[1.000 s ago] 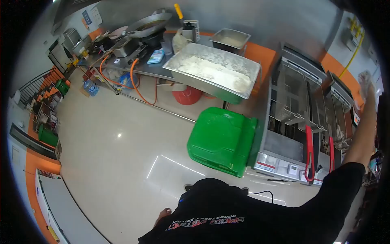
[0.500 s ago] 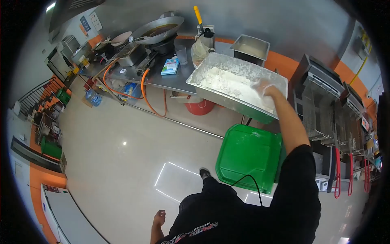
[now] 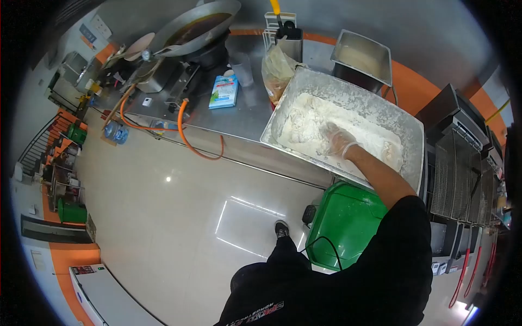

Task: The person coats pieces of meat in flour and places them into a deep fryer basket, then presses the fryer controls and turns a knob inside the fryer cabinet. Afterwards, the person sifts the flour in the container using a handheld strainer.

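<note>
A large metal tray (image 3: 408, 122) holds white flour-like powder (image 3: 375, 138), with lumpy coated pieces at its left side. My right hand (image 3: 338, 142), in a clear plastic glove, reaches into the powder left of the tray's middle. Its fingers look stretched out and dusted white, their tips partly sunk in the powder; I see nothing gripped in them. My left hand is out of view.
Below the tray stands a green bin lid (image 3: 348, 228). Behind it is a smaller metal pan (image 3: 363, 57). Leftward on the steel counter (image 3: 239, 117) are a plastic bag (image 3: 278, 70), a blue-and-white box (image 3: 224, 91), a clear cup (image 3: 243, 73) and a wok (image 3: 163, 41). Fryer baskets (image 3: 451, 174) hang at right.
My right hand has moved from the tray's right part toward its lumpy left side. My left hand has dropped out of view. The view has shifted closer to the tray.
</note>
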`<state>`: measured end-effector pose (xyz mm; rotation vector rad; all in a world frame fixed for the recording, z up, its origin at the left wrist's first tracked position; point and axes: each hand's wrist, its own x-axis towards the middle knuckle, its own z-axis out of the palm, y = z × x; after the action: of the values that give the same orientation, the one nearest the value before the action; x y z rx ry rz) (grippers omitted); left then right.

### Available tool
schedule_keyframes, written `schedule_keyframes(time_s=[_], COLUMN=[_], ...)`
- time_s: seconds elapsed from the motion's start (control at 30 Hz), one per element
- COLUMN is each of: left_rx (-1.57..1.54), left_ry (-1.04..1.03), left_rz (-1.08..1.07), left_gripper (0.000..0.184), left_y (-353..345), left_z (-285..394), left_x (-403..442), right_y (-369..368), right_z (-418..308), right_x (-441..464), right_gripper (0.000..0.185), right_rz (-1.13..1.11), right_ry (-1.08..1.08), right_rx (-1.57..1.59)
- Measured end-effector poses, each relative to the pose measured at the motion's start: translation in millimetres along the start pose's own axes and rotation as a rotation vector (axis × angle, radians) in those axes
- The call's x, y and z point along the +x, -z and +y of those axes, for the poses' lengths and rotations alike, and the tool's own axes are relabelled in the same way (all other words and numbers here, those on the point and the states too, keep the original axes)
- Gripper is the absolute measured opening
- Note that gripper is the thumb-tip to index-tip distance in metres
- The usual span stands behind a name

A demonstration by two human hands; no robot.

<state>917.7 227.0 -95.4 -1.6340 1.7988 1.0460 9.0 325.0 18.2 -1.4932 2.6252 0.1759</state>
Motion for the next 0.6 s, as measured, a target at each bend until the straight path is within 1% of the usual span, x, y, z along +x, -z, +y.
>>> schedule_keyframes(time_s=[0.03, 0.1, 0.13, 0.2, 0.27, 0.3, 0.33, 0.37, 0.4, 0.43, 0.5, 0.53, 0.57, 0.6], left_rx=[0.004, 0.020, 0.032, 0.069, 0.113, 0.111, 0.062, 0.013, 0.065, 0.061, 0.028, -0.002, -0.010, 0.000], left_ry=[-0.006, -0.039, -0.064, -0.145, -0.236, -0.244, -0.177, -0.107, -0.156, -0.157, -0.146, -0.166, -0.166, -0.196], left_rz=[-0.013, -0.022, -0.017, 0.018, 0.065, 0.063, 0.055, 0.047, 0.117, 0.116, 0.137, 0.156, 0.159, 0.083], left_gripper=[0.031, 0.031, 0.032, 0.032, 0.032, 0.032, 0.032, 0.031, 0.031, 0.031, 0.031, 0.031, 0.031, 0.036], left_y=[4.9, 18.2, 26.3, 47.1, 64.3, 71.4, 85.5, 102.4, 108.7, 109.2, 109.6, 107.1, 105.3, 98.4], left_z=[4.3, 13.1, 18.2, 28.7, 44.5, 56.5, 79.0, 118.8, 136.0, 133.4, 130.8, 129.5, 123.8, 91.0], left_x=[4.5, 18.3, 27.0, 47.9, 67.2, 69.6, 65.5, 51.5, 48.8, 54.4, 63.1, 59.5, 66.1, 85.1], right_y=[-4.8, -5.6, -8.5, -22.4, -43.0, -46.7, -38.7, -24.0, -8.7, 1.0, 21.7, 39.2, 58.9, 72.5], right_z=[2.0, 1.8, 5.0, 12.3, 24.3, 29.7, 28.0, 19.7, 14.5, 15.3, 16.4, 18.9, 23.4, 27.3], right_x=[-0.1, -1.2, 2.2, 8.0, 23.4, 29.1, 29.9, 28.5, 26.6, 26.2, 27.5, 28.8, 31.0, 36.2], right_gripper=[0.078, 0.059, 0.059, 0.053, 0.052, 0.052, 0.052, 0.048, 0.045, 0.045, 0.038, 0.038, 0.037, 0.036], right_rz=[-0.012, -0.016, -0.015, 0.016, 0.015, 0.016, 0.020, 0.005, -0.011, -0.010, 0.097, 0.099, 0.164, 0.226], right_ry=[-0.008, -0.015, -0.021, 0.143, 0.135, 0.134, 0.130, 0.056, -0.016, -0.015, -0.256, -0.249, -0.325, -0.400], right_rx=[0.003, -0.034, -0.036, -0.088, -0.096, -0.097, -0.103, -0.081, -0.059, -0.063, 0.400, 0.394, 0.599, 0.808])
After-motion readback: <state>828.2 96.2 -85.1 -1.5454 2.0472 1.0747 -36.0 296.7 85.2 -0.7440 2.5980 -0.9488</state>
